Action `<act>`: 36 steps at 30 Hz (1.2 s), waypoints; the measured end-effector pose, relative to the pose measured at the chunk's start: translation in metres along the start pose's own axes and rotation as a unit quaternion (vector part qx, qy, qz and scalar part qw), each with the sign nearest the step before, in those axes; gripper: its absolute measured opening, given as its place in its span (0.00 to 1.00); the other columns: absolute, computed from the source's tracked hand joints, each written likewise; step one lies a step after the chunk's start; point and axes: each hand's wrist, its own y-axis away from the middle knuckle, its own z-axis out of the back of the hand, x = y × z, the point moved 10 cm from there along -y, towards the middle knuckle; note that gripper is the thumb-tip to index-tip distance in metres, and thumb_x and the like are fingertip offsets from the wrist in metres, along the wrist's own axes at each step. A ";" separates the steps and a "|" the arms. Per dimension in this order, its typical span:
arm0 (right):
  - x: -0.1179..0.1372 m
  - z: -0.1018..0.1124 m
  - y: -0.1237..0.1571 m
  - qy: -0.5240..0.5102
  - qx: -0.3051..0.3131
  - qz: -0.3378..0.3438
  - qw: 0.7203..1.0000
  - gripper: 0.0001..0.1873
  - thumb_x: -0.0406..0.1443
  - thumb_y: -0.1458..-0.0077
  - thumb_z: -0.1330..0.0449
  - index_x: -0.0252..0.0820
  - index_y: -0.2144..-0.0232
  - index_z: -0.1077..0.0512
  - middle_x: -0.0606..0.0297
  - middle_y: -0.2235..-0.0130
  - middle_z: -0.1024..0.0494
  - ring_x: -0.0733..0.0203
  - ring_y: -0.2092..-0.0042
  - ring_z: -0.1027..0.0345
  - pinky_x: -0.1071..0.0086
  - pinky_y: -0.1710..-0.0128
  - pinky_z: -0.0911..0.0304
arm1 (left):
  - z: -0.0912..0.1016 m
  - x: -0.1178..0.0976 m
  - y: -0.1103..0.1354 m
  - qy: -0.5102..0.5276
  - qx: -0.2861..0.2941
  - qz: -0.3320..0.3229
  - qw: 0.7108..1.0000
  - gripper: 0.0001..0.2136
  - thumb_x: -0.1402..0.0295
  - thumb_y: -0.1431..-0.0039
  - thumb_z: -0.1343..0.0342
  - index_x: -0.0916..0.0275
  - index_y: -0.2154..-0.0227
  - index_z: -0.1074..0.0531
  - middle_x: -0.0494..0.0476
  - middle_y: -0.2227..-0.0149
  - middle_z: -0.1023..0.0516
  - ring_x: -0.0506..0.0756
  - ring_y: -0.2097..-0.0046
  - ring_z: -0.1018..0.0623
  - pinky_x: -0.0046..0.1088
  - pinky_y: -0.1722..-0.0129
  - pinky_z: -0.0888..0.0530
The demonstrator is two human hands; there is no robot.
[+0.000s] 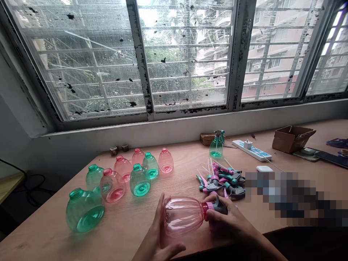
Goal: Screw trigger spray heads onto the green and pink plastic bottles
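A clear pink bottle [183, 215] lies on its side between my hands, its neck pointing right. My left hand [154, 233] cups the rounded base, fingers along the back and thumb below. Around the neck end, my right hand [231, 219] is closed on a trigger spray head [219, 206] with a pink collar and dark grey body. That head sits at the mouth of the bottle; the thread is hidden. Just beyond my right hand is a pile of pink, green and grey spray heads [221, 177] with thin tubes.
Several open green bottles [85, 212] and pink bottles [112, 186] stand on the left of the wooden table [114, 232]. Toward the window are a green spray bottle [216, 146] with its head on, a power strip [252, 150] and a cardboard box [292, 139]. A blurred patch covers the right.
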 end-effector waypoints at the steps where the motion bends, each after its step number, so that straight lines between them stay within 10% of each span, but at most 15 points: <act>1: 0.000 0.000 0.000 0.000 0.000 0.001 1.000 0.20 0.46 0.45 0.31 0.39 0.60 0.31 0.65 0.72 0.20 0.61 0.75 0.25 0.69 0.73 0.30 | 0.000 0.002 0.001 0.008 0.004 0.007 1.000 0.49 0.54 0.41 0.36 0.48 0.29 0.65 0.57 0.27 0.52 0.66 0.28 0.49 0.46 0.29 0.53; 36: -0.004 0.002 0.000 -0.002 -0.014 -0.004 1.000 0.23 0.47 0.49 0.29 0.40 0.60 0.32 0.65 0.72 0.20 0.61 0.75 0.25 0.69 0.74 0.30 | -0.002 0.010 -0.002 0.037 0.006 0.004 0.999 0.50 0.50 0.43 0.36 0.51 0.29 0.65 0.64 0.28 0.50 0.68 0.33 0.38 0.46 0.33 0.39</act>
